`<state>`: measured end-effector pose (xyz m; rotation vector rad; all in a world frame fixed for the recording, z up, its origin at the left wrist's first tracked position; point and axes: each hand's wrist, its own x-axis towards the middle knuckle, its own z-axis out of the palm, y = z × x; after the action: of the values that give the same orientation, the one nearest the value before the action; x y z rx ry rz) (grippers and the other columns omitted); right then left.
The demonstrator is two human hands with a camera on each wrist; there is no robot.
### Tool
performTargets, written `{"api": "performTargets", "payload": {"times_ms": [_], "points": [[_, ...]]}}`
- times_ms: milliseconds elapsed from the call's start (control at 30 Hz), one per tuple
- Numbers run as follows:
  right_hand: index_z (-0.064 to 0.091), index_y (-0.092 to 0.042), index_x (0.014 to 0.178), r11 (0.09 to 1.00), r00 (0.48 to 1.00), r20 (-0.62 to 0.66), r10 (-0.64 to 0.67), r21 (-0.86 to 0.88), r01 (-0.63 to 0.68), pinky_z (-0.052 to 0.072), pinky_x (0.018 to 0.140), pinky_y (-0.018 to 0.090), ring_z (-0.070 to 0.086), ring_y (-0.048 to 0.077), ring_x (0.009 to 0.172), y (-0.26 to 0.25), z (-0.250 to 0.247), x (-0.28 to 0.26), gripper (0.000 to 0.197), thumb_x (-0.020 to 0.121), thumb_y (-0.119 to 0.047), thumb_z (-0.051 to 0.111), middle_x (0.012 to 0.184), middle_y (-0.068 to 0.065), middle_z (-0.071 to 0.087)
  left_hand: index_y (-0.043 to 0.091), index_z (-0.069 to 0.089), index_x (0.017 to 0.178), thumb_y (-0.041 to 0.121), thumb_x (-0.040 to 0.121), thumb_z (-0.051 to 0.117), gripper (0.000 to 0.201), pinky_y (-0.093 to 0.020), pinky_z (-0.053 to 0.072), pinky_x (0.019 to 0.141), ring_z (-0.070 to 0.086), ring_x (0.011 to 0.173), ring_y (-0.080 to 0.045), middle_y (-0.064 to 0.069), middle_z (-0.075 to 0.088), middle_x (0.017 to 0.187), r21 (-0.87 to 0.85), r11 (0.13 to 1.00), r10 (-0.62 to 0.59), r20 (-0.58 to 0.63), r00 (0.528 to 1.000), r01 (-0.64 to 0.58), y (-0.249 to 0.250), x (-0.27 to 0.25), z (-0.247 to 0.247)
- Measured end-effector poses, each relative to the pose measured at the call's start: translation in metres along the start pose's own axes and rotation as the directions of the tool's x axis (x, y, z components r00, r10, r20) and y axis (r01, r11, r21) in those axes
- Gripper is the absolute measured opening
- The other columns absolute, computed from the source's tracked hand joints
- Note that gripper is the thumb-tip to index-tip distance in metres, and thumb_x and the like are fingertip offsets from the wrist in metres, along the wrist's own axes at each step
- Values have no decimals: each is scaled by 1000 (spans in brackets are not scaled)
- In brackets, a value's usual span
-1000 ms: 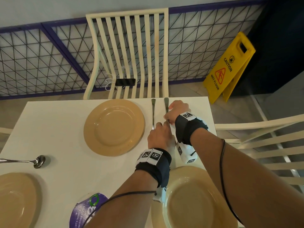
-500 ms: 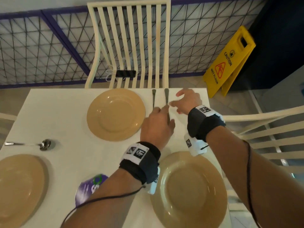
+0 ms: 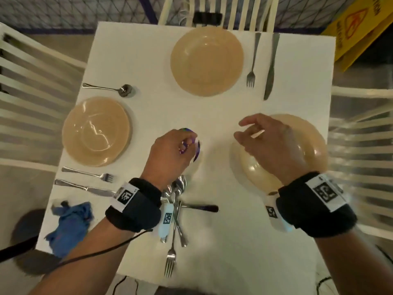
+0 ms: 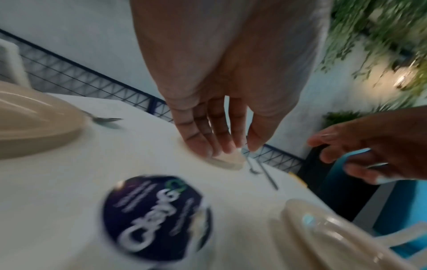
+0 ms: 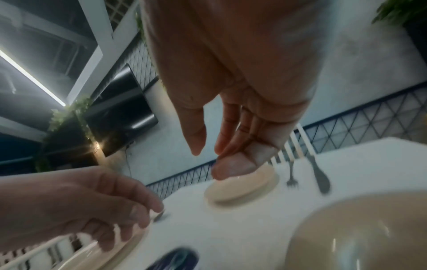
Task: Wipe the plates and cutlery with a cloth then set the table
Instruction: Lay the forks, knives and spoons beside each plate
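A loose pile of cutlery point(image 3: 177, 218) is lying nearest on the white surface point(image 3: 244, 241), a blue cloth point(image 3: 69, 224) sitting at its left corner. Beyond, the left hand point(image 3: 170, 155) is hovering over a purple disc point(image 4: 157, 213), fingers relaxed and empty; the right hand point(image 3: 270, 143) is hanging slack above the right plate point(image 3: 314, 145). Farthest, a fork point(image 3: 253, 60) and knife point(image 3: 271, 64) are lying beside the far plate point(image 3: 207, 60).

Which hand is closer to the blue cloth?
Left. The left hand is in the table's middle, on the blue cloth's side; the right hand is farther off, above the right-side plate.
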<state>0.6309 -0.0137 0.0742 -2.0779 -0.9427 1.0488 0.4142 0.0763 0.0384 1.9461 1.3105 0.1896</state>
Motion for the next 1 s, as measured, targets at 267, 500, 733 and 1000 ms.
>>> {"api": "performTargets", "payload": {"times_ms": [267,500,733,1000], "points": [[67,-31,103,978,983,145,114,-192,-85,54,83,34,64,8,79,42,137,-85,18,86,-37,70,87,-14,67,28,57,136,19,93,56,44,-39,47,100,53,119,-26,-3,51,135,362,922,-220,205,954,135,-108,-52,-3],[61,-30,113,889,945,197,260,-431,-155,49,87,32,60,19,105,45,200,-120,30,85,-41,65,112,-8,63,22,66,118,17,93,57,28,-41,52,90,63,103,-29,-4,60,119,326,942,-168,239,956,84,-118,-59,-7],[60,-28,116,851,939,184,292,-497,-167,46,89,33,60,23,109,55,219,-143,26,93,-40,58,120,-3,61,24,70,99,12,95,55,20,-30,48,85,64,96,-20,1,72,104,176,976,-167,244,955,126,-115,-64,-24],[66,-26,98,989,979,145,145,-45,-140,52,91,40,64,20,95,58,181,-148,10,94,-27,57,100,-2,69,24,69,99,10,94,61,16,-37,54,94,66,99,-19,2,69,105,-27,995,-91,149,985,96,-86,-83,-84]]}}
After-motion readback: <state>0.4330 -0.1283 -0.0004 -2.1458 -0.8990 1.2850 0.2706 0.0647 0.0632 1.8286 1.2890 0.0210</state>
